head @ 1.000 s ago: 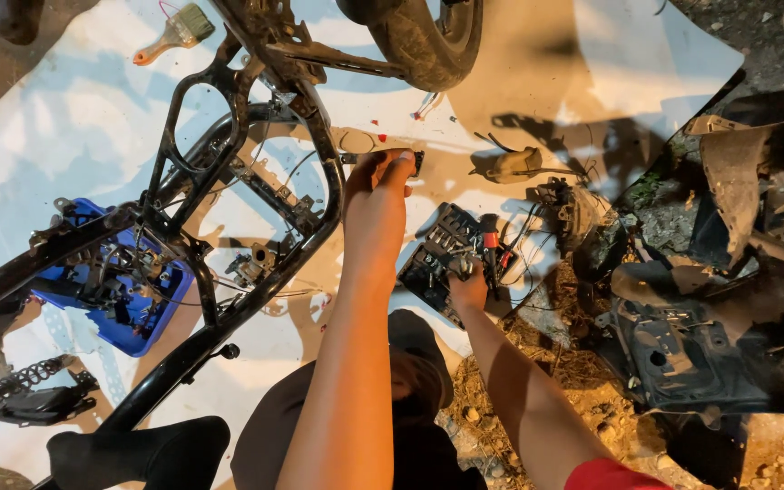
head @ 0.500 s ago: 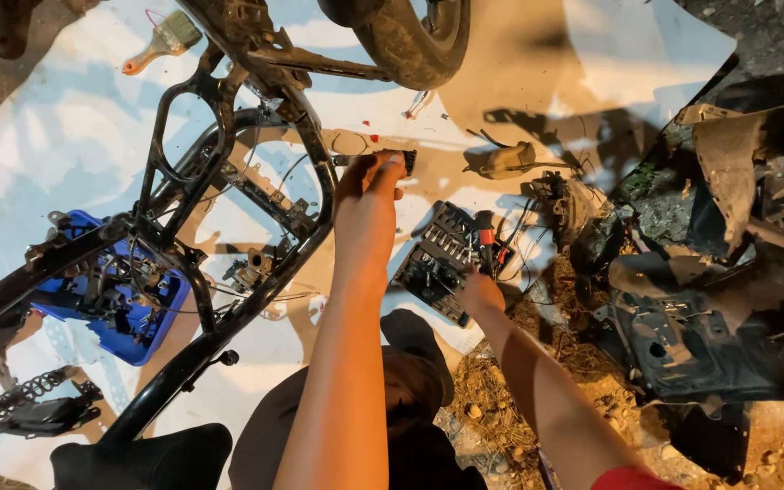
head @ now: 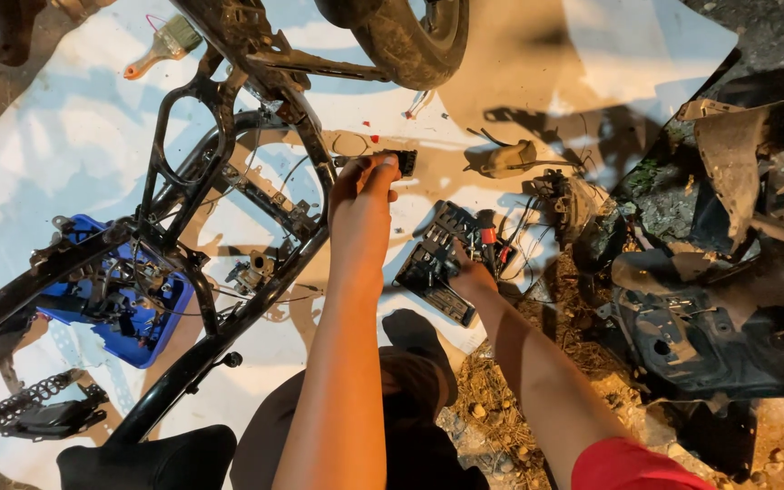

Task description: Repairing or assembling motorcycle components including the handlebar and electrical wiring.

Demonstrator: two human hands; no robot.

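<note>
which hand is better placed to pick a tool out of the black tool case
The right hand. It already rests on the open black tool case, beside the red-handled tool. The left hand is up at the motorcycle frame, its fingers on a small black part, so it looks occupied.

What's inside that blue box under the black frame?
The blue box holds a jumble of dark metal parts and thin wires. The black frame crosses over it and hides much of the inside, so what lies at the bottom cannot be seen.
</note>
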